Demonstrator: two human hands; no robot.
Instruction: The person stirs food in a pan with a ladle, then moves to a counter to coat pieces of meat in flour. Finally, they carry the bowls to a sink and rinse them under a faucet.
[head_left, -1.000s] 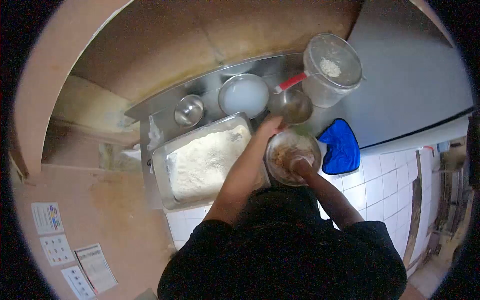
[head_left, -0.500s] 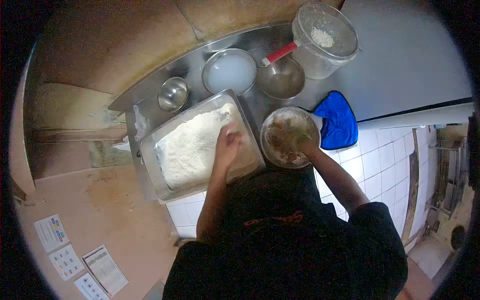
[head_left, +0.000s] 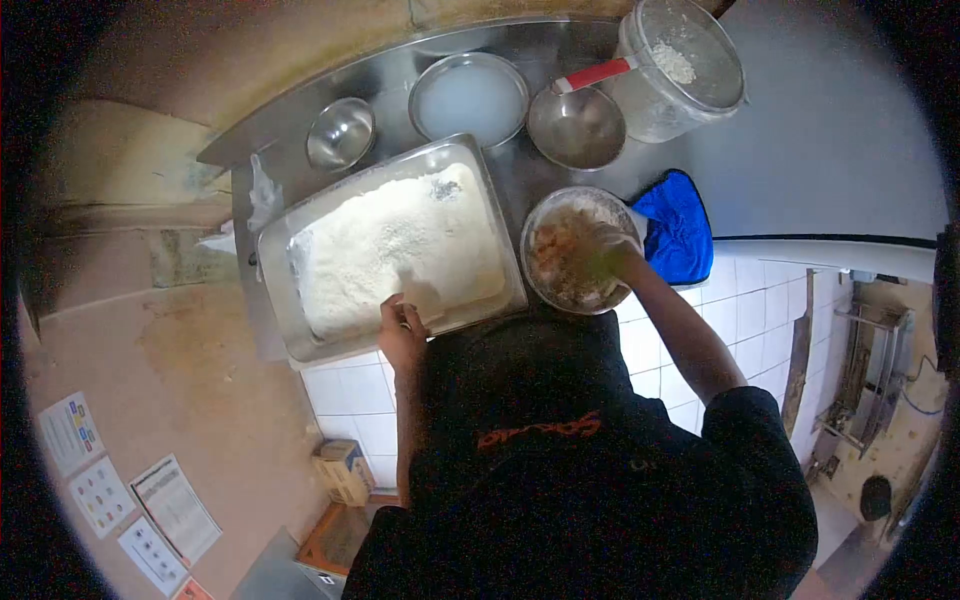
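Observation:
My left hand (head_left: 403,330) hovers at the near edge of a large metal tray (head_left: 275,262), its fingers loosely bent and apart with nothing in them. White flour (head_left: 390,250) is spread across the tray. My right hand (head_left: 618,252) reaches into a round metal bowl (head_left: 531,222) beside the tray. In that bowl are brownish-orange pieces (head_left: 556,248) with flour about them. A pale, greenish blur covers the right hand's fingers, and I cannot tell what they hold.
Behind the tray stand a small metal bowl (head_left: 341,134), a bowl of cloudy liquid (head_left: 470,100) and another metal bowl (head_left: 577,128). A red-handled strainer (head_left: 597,75) rests on a clear bucket (head_left: 665,115). A blue cloth (head_left: 680,228) hangs at the counter's edge.
My left hand has drawn back from over the flour to the tray's near edge. My right hand stays in the bowl, where more orange pieces show. The camera view has shifted.

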